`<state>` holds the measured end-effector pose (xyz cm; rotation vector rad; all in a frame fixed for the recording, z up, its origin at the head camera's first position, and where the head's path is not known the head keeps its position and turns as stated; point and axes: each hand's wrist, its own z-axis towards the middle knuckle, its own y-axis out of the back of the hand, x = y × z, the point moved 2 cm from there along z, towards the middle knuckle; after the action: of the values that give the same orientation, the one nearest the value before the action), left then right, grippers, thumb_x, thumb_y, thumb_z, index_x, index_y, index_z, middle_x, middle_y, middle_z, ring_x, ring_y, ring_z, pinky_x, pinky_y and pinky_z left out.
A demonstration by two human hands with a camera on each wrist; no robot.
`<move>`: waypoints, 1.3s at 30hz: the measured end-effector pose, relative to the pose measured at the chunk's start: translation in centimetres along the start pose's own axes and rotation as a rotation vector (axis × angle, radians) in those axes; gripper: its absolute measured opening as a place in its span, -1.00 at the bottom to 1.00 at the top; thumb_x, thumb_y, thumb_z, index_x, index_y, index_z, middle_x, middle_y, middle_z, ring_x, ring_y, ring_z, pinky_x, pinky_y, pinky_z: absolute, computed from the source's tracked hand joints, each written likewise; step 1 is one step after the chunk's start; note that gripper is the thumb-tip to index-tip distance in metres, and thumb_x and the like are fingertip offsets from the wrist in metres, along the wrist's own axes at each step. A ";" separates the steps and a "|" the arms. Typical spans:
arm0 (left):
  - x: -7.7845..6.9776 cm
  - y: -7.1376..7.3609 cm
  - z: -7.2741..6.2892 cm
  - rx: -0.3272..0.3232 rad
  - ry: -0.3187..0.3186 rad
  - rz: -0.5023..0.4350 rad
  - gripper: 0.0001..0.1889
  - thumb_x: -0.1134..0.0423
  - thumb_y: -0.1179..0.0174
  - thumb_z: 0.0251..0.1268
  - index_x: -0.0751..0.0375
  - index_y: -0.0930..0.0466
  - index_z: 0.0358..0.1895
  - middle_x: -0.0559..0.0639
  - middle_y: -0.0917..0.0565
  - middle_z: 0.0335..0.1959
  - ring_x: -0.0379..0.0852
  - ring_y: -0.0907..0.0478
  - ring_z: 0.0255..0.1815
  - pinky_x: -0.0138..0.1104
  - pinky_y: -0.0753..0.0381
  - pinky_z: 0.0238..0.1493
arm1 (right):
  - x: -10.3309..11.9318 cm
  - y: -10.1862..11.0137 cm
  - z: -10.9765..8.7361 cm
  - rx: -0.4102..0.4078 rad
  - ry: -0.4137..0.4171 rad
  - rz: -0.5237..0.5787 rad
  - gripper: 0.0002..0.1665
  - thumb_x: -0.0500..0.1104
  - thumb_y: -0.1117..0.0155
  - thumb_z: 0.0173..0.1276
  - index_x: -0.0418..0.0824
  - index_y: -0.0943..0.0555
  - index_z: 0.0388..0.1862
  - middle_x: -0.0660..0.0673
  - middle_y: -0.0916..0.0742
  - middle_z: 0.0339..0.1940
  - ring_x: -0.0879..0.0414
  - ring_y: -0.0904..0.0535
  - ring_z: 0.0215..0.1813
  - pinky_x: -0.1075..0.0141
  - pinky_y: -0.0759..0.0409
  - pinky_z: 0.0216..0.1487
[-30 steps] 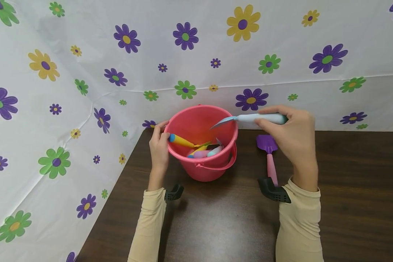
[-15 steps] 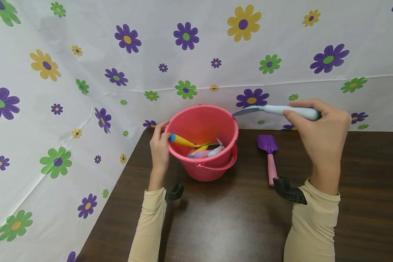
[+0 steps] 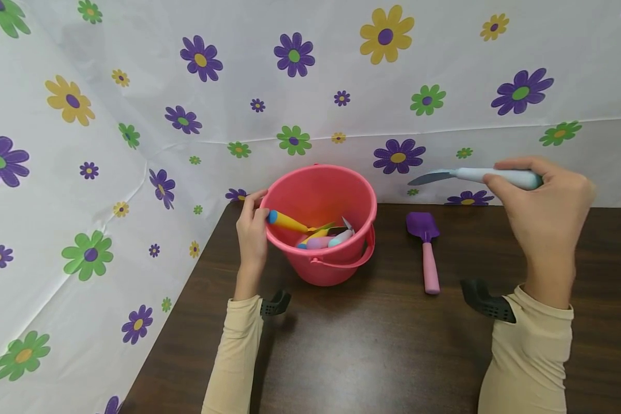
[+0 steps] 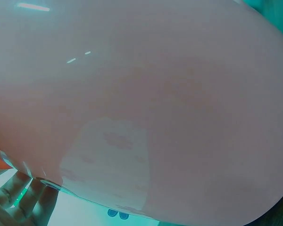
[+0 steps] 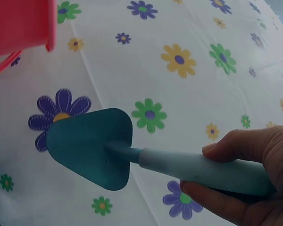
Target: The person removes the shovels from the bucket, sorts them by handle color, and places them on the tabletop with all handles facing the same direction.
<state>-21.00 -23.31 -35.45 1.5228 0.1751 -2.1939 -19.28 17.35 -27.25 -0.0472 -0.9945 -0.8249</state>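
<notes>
A pink bucket point(image 3: 326, 270) stands on the dark wooden table, its mouth tipped toward the head camera. My left hand point(image 3: 252, 236) grips its left rim; in the left wrist view the bucket's wall point(image 4: 188, 117) fills most of the picture. Inside lie several small garden tools, among them one with a yellow and blue handle point(image 3: 288, 222). My right hand point(image 3: 554, 213) holds a trowel point(image 5: 92, 146) by its pale blue handle, raised above the table to the right of the bucket, blade pointing left. Below it on the table lies a small shovel point(image 3: 426, 253) with purple blade and pink handle.
A white flowered sheet point(image 3: 310, 80) hangs behind the table point(image 3: 362, 345) and down its left side. The bucket's handle point(image 3: 370, 247) droops at its front right. Black wrist mounts point(image 3: 489, 302) stick out inward from both sleeves.
My right hand has carried the trowel from over the bucket's mouth off to the right, clear of the rim. My left hand and the bucket have stayed in place.
</notes>
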 end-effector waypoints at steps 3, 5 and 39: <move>-0.1 0.0 0.0 0.000 0.004 0.002 -0.55 0.29 0.00 0.40 0.23 -0.56 0.31 0.16 -0.65 0.11 0.00 -0.60 0.00 -0.42 -0.67 -0.02 | -0.5 0.2 0.2 -0.002 0.009 -0.038 -0.73 -0.25 -0.49 0.25 -0.37 -0.81 -0.10 0.65 -0.47 -0.53 0.52 -0.38 -0.53 0.64 -0.29 -0.45; -0.1 0.0 0.0 0.000 0.007 0.005 -0.55 0.29 0.00 0.40 0.23 -0.56 0.31 0.15 -0.65 0.11 0.00 -0.60 0.01 -0.42 -0.67 -0.02 | -0.8 0.4 0.4 0.001 0.018 -0.063 -0.74 -0.26 -0.47 0.26 -0.38 -0.81 -0.11 0.66 -0.44 -0.55 0.53 -0.35 -0.54 0.64 -0.27 -0.47; 0.0 0.1 0.1 0.003 0.000 0.018 -0.55 0.26 -0.02 0.40 0.22 -0.56 0.31 0.15 -0.65 0.11 0.00 -0.60 -0.02 -0.43 -0.67 -0.06 | -5.6 1.1 0.6 0.221 0.038 -0.351 -0.64 -0.23 -0.29 0.39 -0.54 -0.69 -0.02 -0.56 -0.72 -0.21 0.03 -0.32 -0.43 0.47 -0.15 -0.47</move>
<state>-21.01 -23.41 -35.40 1.5201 0.1575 -2.1816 -20.53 21.71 -30.76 0.3398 -1.0679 -1.0251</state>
